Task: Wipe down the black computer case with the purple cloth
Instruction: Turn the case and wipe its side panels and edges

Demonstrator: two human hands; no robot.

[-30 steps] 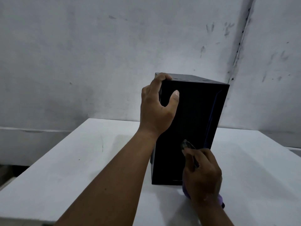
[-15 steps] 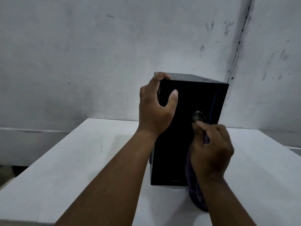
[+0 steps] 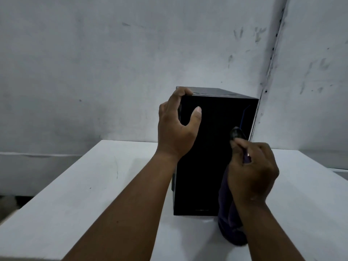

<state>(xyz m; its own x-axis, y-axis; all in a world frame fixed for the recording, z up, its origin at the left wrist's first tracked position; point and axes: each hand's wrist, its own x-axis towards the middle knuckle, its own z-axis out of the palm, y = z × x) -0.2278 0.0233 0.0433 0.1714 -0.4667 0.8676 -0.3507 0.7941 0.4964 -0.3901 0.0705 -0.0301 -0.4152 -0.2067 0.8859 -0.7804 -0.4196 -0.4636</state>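
Nearest to me, my right hand (image 3: pixel 252 172) has its grip bunched tight on the purple cloth (image 3: pixel 230 219), and a long tail of it hangs down past my wrist to the white desk (image 3: pixel 79 194). Only a small wad at my fingertips meets the front of the black computer case (image 3: pixel 212 153), low on its right half. I judge that loose tail to be the first risk: it can drag on the desk and carry grit back onto the glossy panel, or snag under the bottom edge as I stroke.

Further out, my left hand (image 3: pixel 176 127) steadies the case, fingers curled over the top left corner and thumb lying on the front face. The case stands upright, set back on the desk close to the wall corner (image 3: pixel 271 53). If I press hard low on the right while bracing only at the upper left, the case may twist or skid. My bare thumb likely leaves a smear I must wipe afterwards.
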